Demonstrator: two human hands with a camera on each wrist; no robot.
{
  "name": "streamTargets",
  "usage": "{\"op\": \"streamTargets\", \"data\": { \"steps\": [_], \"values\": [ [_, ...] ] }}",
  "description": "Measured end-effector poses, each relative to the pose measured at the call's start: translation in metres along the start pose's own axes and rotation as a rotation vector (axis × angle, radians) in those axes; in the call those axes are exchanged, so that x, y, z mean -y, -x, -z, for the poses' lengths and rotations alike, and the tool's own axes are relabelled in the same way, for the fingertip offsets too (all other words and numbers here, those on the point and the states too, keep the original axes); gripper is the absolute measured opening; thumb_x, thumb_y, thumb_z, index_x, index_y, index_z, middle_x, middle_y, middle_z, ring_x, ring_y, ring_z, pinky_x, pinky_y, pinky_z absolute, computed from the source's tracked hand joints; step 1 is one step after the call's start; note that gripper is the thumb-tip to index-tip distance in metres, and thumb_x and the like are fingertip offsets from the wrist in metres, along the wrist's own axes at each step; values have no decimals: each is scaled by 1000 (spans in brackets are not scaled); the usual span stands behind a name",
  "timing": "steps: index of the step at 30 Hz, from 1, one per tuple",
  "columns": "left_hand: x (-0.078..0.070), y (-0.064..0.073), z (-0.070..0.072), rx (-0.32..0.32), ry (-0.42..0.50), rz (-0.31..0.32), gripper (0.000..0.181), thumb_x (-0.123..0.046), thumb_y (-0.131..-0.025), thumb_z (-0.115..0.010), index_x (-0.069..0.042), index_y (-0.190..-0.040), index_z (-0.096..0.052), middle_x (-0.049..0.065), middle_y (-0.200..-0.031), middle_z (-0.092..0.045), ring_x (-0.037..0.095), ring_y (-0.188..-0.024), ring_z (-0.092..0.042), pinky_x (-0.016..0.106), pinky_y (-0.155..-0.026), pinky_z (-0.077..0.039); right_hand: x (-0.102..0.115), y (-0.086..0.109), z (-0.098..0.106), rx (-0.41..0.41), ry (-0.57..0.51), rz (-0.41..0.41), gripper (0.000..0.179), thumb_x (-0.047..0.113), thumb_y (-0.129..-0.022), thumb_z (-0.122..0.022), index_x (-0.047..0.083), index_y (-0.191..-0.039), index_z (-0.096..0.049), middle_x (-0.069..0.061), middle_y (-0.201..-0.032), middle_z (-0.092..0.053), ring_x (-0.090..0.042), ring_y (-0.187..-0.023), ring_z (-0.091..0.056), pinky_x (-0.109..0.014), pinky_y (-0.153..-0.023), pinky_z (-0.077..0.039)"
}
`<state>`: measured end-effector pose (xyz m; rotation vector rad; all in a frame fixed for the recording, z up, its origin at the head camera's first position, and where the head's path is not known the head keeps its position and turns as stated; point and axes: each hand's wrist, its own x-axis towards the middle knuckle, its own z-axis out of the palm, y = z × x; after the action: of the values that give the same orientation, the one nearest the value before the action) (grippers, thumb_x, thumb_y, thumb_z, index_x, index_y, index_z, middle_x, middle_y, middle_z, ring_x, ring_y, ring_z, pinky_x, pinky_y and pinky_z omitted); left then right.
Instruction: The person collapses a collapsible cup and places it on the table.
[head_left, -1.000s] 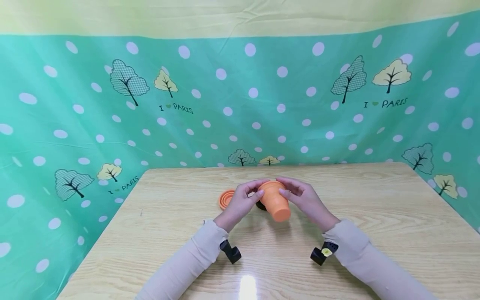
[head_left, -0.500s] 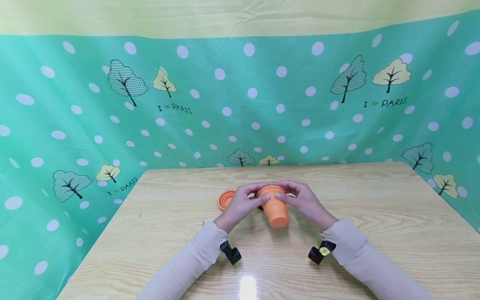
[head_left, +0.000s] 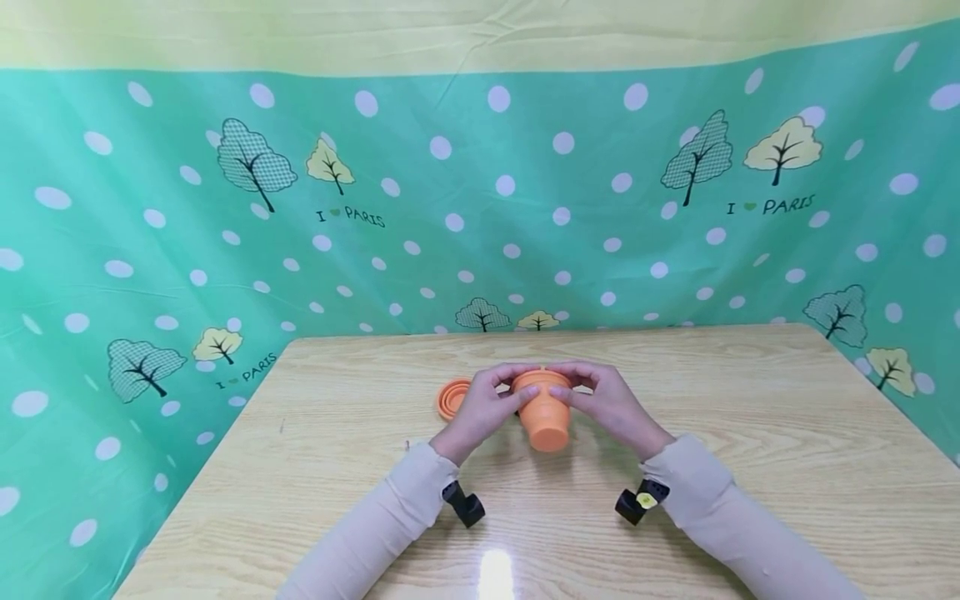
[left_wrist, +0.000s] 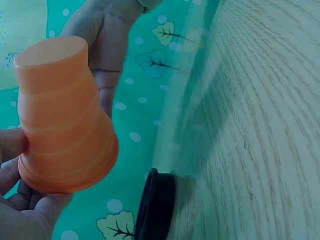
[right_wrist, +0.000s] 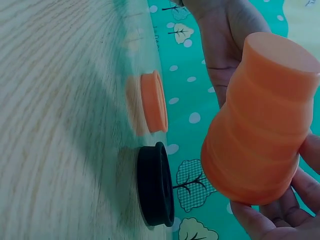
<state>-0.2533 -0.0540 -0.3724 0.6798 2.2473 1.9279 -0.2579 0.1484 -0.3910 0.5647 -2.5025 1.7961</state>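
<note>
An orange collapsible cup (head_left: 546,414) is held above the table between both hands, its narrow base tilted toward me. Stepped folds bulge along its wall in the wrist views. My left hand (head_left: 483,407) grips the wide rim end from the left, thumb on the near wall. From the right, my right hand (head_left: 611,408) grips the same end, its thumb close to the other one. The fingers behind the cup are mostly hidden in the head view. Both wrist views show fingers curled at the rim of the cup (right_wrist: 265,125).
A flat orange ringed disc (head_left: 452,400) lies on the wooden table (head_left: 360,442), left of the cup. Beside it stands a black round piece (right_wrist: 155,185), mostly hidden behind the cup and left hand in the head view. A green dotted cloth (head_left: 420,200) hangs behind the table.
The cup has swung so its base points more straight toward me and lies further left. Its wall looks shorter and more bulged than before. Both hands keep their grip with slight shifts.
</note>
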Motion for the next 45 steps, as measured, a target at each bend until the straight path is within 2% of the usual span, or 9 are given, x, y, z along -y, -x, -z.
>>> {"op": "streamTargets", "data": {
  "steps": [5, 11, 18, 24, 26, 31, 34, 41, 45],
  "values": [
    [-2, 3, 0, -11, -21, -12, 32, -4, -89, -64, 4, -120, -61, 17, -118, -60, 17, -104, -54, 29, -86, -52, -1, 1, -2, -14, 35, 30, 35, 24, -87, -70, 6, -116, -65, -8, -108, -67, -20, -96, -59, -35, -84, -49],
    [-3, 3, 0, -11, -45, -14, 32, -4, -89, -64, 3, -119, -61, 16, -118, -61, 19, -105, -55, 28, -86, -52, 0, 3, -1, -29, 51, 24, 35, 25, -86, -71, 7, -115, -66, -8, -108, -67, -23, -98, -60, -30, -75, -52],
    [25, -9, 0, -26, -31, -40, 33, -10, -88, -66, -2, -120, -63, 12, -119, -63, 17, -106, -56, 28, -87, -52, -3, 3, -2, -91, 110, 117, 28, 18, -86, -70, 5, -111, -69, -8, -101, -67, -14, -87, -61, -32, -80, -51],
    [27, -10, 1, -31, -37, -34, 33, -24, -92, -63, -9, -121, -64, 6, -110, -66, 13, -99, -58, 26, -82, -51, -3, 3, -3, -153, 80, 169, 26, 15, -87, -69, 2, -109, -69, -13, -106, -67, -8, -87, -61, -25, -74, -54],
    [27, -10, 1, -19, 4, -13, 35, -26, -94, -60, -7, -124, -61, 8, -111, -64, 13, -98, -58, 26, -83, -51, -1, 2, -2, -181, 55, 183, 26, 14, -87, -68, 1, -110, -69, -15, -106, -67, -7, -87, -61, -22, -71, -55],
    [29, -11, 3, 49, 196, 83, 41, -22, -98, -52, 0, -133, -50, 16, -125, -56, 14, -105, -57, 29, -93, -48, 1, 1, -1, -264, 3, 205, 28, 9, -87, -68, -3, -111, -67, -18, -104, -66, -4, -85, -61, -18, -71, -53],
    [29, -11, 3, 75, 236, 84, 43, -21, -99, -50, 2, -135, -46, 18, -127, -53, 13, -106, -57, 30, -95, -47, 1, 1, 1, -284, -7, 211, 28, 8, -87, -68, -5, -112, -66, -19, -104, -66, -3, -85, -61, -18, -75, -52],
    [28, -10, 2, 36, 170, 36, 38, -15, -99, -49, 2, -133, -48, 14, -116, -56, 9, -97, -56, 35, -93, -48, 0, 1, -1, -299, -38, 203, 28, 7, -86, -68, -7, -111, -66, -20, -103, -66, -4, -84, -60, -16, -76, -52],
    [22, -8, 0, -10, 109, -2, 32, -11, -98, -51, 3, -127, -53, 12, -110, -57, 9, -94, -52, 29, -87, -50, -1, 2, -4, -308, -40, 213, 26, 6, -86, -68, -4, -110, -68, -19, -102, -65, -3, -85, -60, -17, -70, -53]
  ]
}}
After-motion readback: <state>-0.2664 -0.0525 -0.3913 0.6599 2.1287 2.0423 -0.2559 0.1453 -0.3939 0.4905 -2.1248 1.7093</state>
